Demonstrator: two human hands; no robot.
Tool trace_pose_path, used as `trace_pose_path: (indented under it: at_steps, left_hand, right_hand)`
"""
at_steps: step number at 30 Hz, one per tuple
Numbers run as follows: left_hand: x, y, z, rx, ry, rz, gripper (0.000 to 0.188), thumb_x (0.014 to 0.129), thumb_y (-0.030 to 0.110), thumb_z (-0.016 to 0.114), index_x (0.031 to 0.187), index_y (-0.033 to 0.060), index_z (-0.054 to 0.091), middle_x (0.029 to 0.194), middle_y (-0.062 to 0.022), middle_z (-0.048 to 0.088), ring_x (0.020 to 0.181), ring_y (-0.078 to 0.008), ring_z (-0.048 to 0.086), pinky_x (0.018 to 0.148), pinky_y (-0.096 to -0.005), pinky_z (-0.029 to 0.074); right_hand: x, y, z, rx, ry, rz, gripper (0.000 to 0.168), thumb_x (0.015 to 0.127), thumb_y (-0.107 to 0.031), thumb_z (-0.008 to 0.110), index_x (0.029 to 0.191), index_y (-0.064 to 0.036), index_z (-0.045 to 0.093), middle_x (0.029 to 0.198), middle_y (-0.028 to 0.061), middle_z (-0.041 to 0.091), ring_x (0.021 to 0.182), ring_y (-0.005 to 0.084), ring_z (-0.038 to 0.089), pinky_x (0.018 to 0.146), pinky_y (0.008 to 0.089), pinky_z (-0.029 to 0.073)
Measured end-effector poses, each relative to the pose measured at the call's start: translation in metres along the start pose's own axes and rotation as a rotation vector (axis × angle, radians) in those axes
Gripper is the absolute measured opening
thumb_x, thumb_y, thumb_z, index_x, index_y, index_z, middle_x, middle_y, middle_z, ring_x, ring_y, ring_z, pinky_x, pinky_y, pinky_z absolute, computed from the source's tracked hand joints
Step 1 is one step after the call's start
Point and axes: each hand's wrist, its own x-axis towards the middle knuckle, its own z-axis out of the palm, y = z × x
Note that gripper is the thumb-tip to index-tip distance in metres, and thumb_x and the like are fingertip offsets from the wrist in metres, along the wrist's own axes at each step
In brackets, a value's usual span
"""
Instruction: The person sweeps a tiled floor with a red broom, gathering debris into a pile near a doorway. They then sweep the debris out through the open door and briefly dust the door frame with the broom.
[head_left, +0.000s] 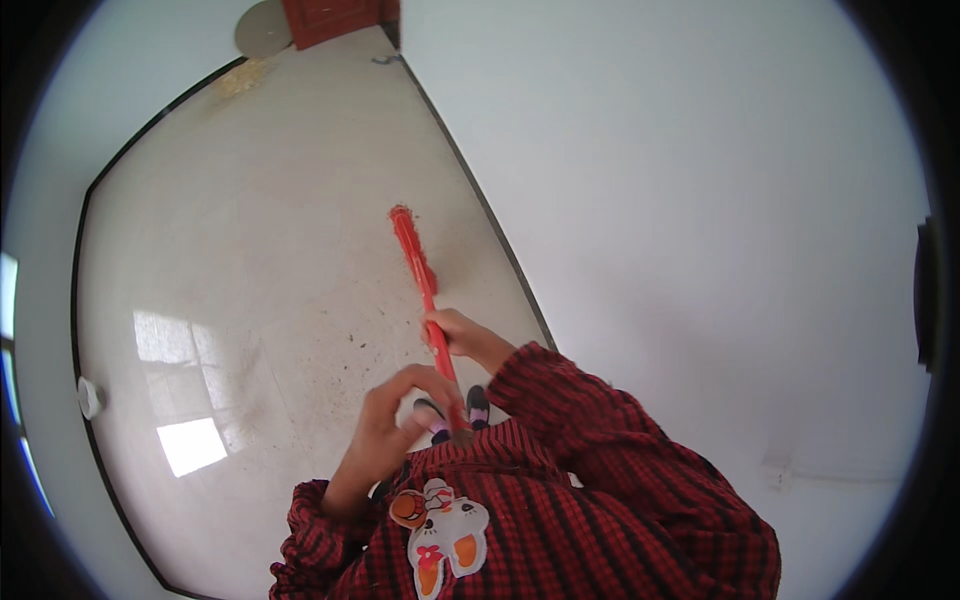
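My right hand (452, 332) is wrapped around the red handle of a broom (413, 251), low down near its head. The red bristles rest on the pale floor in front of me. At the handle's upper end, close to my waist, my left hand (397, 409) arches with its fingertips over the handle and its thumb apart. It is slightly blurred, so I cannot tell whether it grips. Dark crumbs of debris (356, 341) lie scattered on the floor to the left of the broom head.
A white wall (675, 187) with dark skirting (480, 191) runs close along my right. Far ahead are a red wooden piece (330, 21), a grey round disc (262, 30) and a straw-coloured heap (244, 77). A white round object (89, 397) sits at the left wall. My shoes (478, 405) stand below.
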Motion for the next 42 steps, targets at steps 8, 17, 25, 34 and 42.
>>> trace_pose_path:
  at_steps: [8,17,25,34,42]
  left_hand:
    - [-0.031,-0.178,-0.01,-0.458,0.594,-0.611,0.05,0.088,0.038,0.046,0.119,-0.0015,0.038,0.109,-0.0178,0.054,0.093,-0.0275,0.057,0.08,-0.0367,0.046]
    - [-0.029,-0.323,-0.028,-1.332,1.387,-0.477,0.015,0.085,0.019,0.048,0.084,0.0054,0.041,0.068,-0.0092,0.049,0.063,-0.0222,0.051,0.064,-0.0381,0.047]
    - [0.048,-0.4,-0.167,-1.443,1.81,-0.617,0.012,0.082,0.015,0.051,0.085,0.0088,0.041,0.067,-0.0044,0.048,0.065,-0.0198,0.051,0.066,-0.0385,0.048]
    - [0.088,-0.313,-0.182,-1.52,1.117,-0.505,0.022,0.082,0.022,0.047,0.084,0.0004,0.05,0.075,-0.0128,0.055,0.067,-0.0258,0.059,0.061,-0.0366,0.053]
    - [0.183,-0.142,-0.163,-1.388,0.671,-0.306,0.019,0.082,0.023,0.05,0.083,0.0034,0.051,0.075,-0.012,0.058,0.064,-0.0238,0.059,0.059,-0.0366,0.052]
  right_hand:
    - [-0.085,-0.046,0.032,-0.446,-0.049,0.621,0.012,0.079,-0.011,0.053,0.077,-0.004,0.045,0.056,0.0026,0.047,0.045,0.0124,0.047,0.04,0.0239,0.038]
    - [0.009,-0.073,0.084,-0.365,-0.324,1.296,0.026,0.083,-0.011,0.049,0.107,-0.004,0.042,0.063,0.0013,0.046,0.046,0.0065,0.043,0.037,0.0172,0.036]
    - [0.247,-0.152,0.101,-0.479,-0.328,1.524,0.013,0.082,-0.011,0.052,0.087,-0.004,0.043,0.069,0.0036,0.052,0.046,0.0065,0.045,0.038,0.0189,0.039]
    - [0.168,-0.197,0.195,-0.242,-0.079,1.339,0.011,0.09,-0.011,0.045,0.093,0.0,0.044,0.061,-0.0039,0.039,0.043,0.0017,0.036,0.036,0.0151,0.034]
    - [-0.016,-0.28,0.322,-0.946,0.234,0.757,0.027,0.085,-0.011,0.047,0.108,0.001,0.041,0.065,0.0029,0.047,0.04,0.0045,0.038,0.034,0.0184,0.031]
